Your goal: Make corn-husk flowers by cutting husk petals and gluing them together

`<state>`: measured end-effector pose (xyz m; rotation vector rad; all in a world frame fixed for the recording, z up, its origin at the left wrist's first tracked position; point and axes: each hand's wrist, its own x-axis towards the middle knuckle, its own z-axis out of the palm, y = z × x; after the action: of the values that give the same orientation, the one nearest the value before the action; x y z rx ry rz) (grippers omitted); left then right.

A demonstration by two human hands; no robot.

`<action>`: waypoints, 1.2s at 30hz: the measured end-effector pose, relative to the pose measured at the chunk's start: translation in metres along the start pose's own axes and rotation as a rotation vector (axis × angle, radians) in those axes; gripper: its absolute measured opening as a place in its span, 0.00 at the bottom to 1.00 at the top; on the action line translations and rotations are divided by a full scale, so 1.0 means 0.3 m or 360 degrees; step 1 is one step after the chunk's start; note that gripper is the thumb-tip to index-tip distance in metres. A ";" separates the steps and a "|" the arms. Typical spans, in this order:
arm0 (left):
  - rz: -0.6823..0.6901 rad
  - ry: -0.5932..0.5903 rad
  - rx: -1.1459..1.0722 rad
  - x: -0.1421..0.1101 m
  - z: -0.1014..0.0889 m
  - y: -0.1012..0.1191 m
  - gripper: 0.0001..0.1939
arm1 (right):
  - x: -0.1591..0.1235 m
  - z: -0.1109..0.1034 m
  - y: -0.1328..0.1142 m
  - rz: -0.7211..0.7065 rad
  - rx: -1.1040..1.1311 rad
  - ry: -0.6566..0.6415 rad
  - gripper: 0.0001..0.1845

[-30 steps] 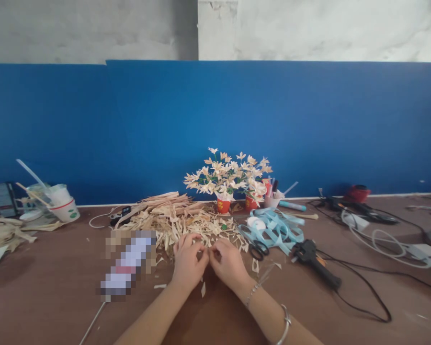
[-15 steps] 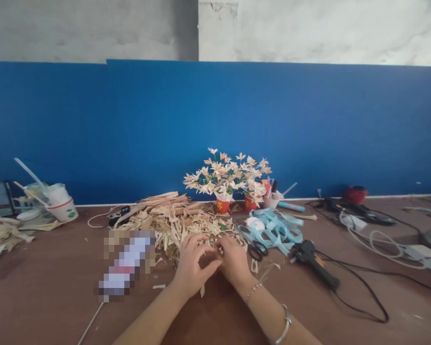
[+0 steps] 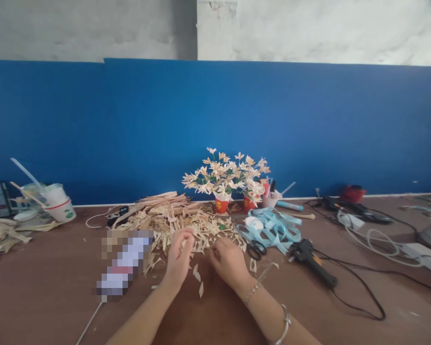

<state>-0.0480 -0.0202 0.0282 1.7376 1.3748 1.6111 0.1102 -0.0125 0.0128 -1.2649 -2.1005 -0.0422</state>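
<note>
My left hand (image 3: 178, 258) is at the near edge of a heap of dry, pale husk pieces (image 3: 197, 227), its fingers bent and its thumb close to them. What it pinches, if anything, is too small to make out. To its right is my right hand (image 3: 229, 261), fingers curled down and pressed together; their tips are partly hidden, and so is anything between them. The hands are apart. A few petal-shaped pieces (image 3: 201, 289) lie on the table between them. Black scissors (image 3: 256, 250) lie just beyond my right hand.
Pale artificial flowers (image 3: 219, 177) stand in red cups (image 3: 221, 206) behind the heap. Light blue ribbon (image 3: 276, 230) and a black glue gun (image 3: 311, 261) with its cord are on the right. A pixelated phone-like object (image 3: 124, 263) lies left; a white cup (image 3: 62, 211) is farther left.
My hands were together, fingertips meeting. They have moved apart, the left one going left and turning more upright. The petal-shaped pieces between them now show more fully.
</note>
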 end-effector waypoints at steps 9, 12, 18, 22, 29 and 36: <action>-0.0037 0.0112 0.0246 0.054 -0.041 -0.080 0.15 | -0.005 -0.020 -0.010 0.0001 0.0427 -0.0058 0.06; 0.0201 -0.0045 0.0354 0.037 -0.022 -0.068 0.26 | -0.003 -0.030 -0.013 0.0029 0.0517 -0.0009 0.06; 0.0546 -0.0240 0.0640 0.009 -0.020 -0.021 0.09 | -0.003 -0.031 -0.010 -0.0004 0.0522 0.0060 0.05; 0.0650 -0.0322 0.0754 0.005 -0.017 -0.004 0.07 | -0.006 -0.028 -0.010 -0.0031 0.0451 0.0041 0.05; 0.0627 -0.0378 0.0806 -0.002 -0.005 0.003 0.07 | -0.005 -0.018 -0.014 -0.0004 0.0308 0.0024 0.05; 0.0486 -0.0196 0.0796 -0.023 0.029 0.019 0.08 | -0.004 0.009 -0.042 0.0228 0.0095 0.0145 0.04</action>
<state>-0.0367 -0.0258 0.0270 2.3917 1.6100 1.3417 0.0992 -0.0193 0.0139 -1.3490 -1.9155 0.0253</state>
